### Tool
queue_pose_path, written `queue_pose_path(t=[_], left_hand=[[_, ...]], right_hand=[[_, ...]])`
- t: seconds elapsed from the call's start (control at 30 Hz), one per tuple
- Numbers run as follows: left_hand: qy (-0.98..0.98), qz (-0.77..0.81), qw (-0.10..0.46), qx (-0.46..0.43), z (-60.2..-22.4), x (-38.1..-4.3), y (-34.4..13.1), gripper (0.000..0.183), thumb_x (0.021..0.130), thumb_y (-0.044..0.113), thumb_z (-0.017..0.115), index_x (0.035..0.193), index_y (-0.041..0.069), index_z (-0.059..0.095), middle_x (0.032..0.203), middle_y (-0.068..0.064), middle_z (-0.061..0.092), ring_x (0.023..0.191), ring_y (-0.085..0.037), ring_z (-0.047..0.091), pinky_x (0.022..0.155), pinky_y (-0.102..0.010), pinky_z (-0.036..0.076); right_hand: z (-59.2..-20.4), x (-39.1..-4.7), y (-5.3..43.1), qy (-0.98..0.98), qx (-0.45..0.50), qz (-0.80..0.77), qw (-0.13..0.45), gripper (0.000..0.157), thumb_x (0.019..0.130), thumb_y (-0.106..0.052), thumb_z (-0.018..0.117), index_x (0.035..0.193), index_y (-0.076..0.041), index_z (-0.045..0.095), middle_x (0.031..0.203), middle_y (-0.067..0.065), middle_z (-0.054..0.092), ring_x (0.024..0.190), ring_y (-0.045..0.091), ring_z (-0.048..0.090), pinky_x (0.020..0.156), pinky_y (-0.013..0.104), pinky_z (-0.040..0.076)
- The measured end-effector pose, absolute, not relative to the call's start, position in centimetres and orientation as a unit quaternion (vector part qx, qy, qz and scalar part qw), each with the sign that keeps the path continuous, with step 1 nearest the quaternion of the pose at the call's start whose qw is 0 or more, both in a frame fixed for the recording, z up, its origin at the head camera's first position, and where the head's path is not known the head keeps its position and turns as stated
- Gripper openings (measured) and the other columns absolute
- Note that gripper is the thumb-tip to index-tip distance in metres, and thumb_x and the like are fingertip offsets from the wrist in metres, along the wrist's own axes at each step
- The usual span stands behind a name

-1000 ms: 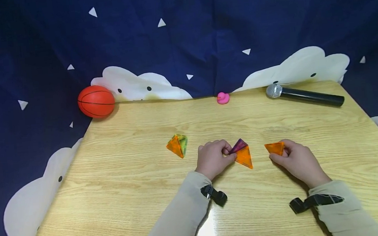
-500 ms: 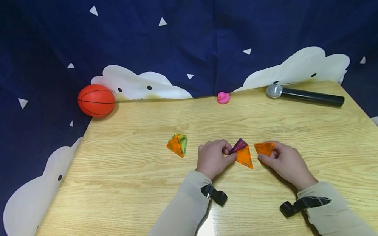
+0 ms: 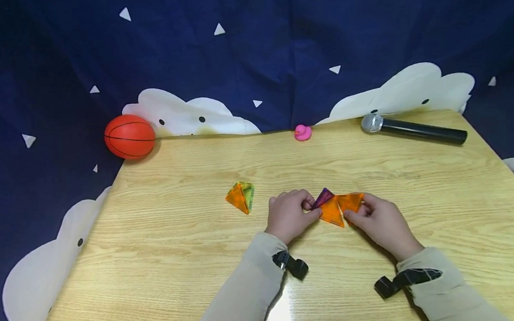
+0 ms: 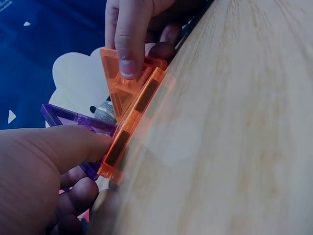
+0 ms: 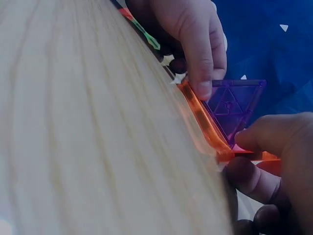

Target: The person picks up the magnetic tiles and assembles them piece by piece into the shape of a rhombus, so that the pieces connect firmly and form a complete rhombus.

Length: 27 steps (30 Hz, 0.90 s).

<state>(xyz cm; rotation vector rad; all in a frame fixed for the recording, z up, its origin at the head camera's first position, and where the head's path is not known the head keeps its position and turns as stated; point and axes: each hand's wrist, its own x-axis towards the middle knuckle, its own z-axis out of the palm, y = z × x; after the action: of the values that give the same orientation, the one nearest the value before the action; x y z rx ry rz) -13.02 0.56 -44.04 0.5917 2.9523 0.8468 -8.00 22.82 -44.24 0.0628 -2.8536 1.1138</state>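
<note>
My left hand (image 3: pixel 288 214) pinches a translucent purple triangular magnetic tile (image 3: pixel 323 197) and the orange triangular magnetic tile (image 3: pixel 331 212) joined to it, thumb in front and fingers behind. In the left wrist view dark magnet strips show along the near edge of that orange tile (image 4: pixel 137 117). From the right, my right hand (image 3: pixel 381 223) grips another orange triangular tile (image 3: pixel 350 201) between thumb and fingers. Its corner meets the top of the left orange tile, and a narrow gap opens between them lower down. The purple tile (image 5: pixel 234 105) leans up behind them in the right wrist view.
An orange and yellow-green tile shape (image 3: pixel 238 198) sits left of my hands on the wooden table (image 3: pixel 156 273). Toward the back are a red ball (image 3: pixel 130 136), a pink toy duck (image 3: pixel 303 132) and a black microphone (image 3: pixel 421 130). A dark blue curtain (image 3: pixel 264 41) hangs behind.
My right hand has moved left with its orange tile, from well apart to meeting the tiles at my left hand. My left hand has kept its place and its hold.
</note>
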Motion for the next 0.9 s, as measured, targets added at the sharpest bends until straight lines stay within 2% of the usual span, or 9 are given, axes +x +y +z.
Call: queue_pose_path(t=[0.27, 0.47, 0.9], left_hand=[[0.946, 0.264, 0.009, 0.189, -44.01, -13.01, 0.51, 0.022, 0.087, 0.049, 0.075, 0.092, 0.03, 0.065, 0.079, 0.017, 0.055, 0.078, -0.007, 0.049, 0.076, -0.031, 0.031], [0.945, 0.266, 0.01, 0.187, -43.94, -13.0, 0.56, 0.022, 0.087, 0.049, 0.076, 0.092, 0.029, 0.066, 0.08, 0.017, 0.056, 0.078, -0.007, 0.049, 0.076, -0.031, 0.031], [0.947, 0.264, 0.017, 0.183, -44.0, -13.02, 0.6, 0.022, 0.087, 0.049, 0.075, 0.092, 0.03, 0.066, 0.08, 0.018, 0.056, 0.079, -0.006, 0.049, 0.076, -0.03, 0.031]], right_hand=[[-44.47, -7.96, 22.42, -0.927, 0.035, 0.37, 0.043, 0.03, 0.091, -0.029, 0.076, 0.109, -0.007, 0.065, 0.069, -0.001, 0.057, 0.058, 0.015, 0.046, 0.056, 0.027, 0.037], [-44.65, -7.96, 22.4, -0.927, 0.05, 0.367, 0.049, 0.041, 0.088, -0.026, 0.078, 0.121, -0.005, 0.065, 0.077, -0.004, 0.063, 0.063, 0.013, 0.047, 0.061, 0.026, 0.039], [-44.6, -7.92, 22.47, -0.928, 0.053, 0.365, 0.044, 0.046, 0.088, -0.031, 0.079, 0.125, -0.007, 0.065, 0.078, -0.005, 0.063, 0.063, 0.012, 0.045, 0.061, 0.026, 0.037]])
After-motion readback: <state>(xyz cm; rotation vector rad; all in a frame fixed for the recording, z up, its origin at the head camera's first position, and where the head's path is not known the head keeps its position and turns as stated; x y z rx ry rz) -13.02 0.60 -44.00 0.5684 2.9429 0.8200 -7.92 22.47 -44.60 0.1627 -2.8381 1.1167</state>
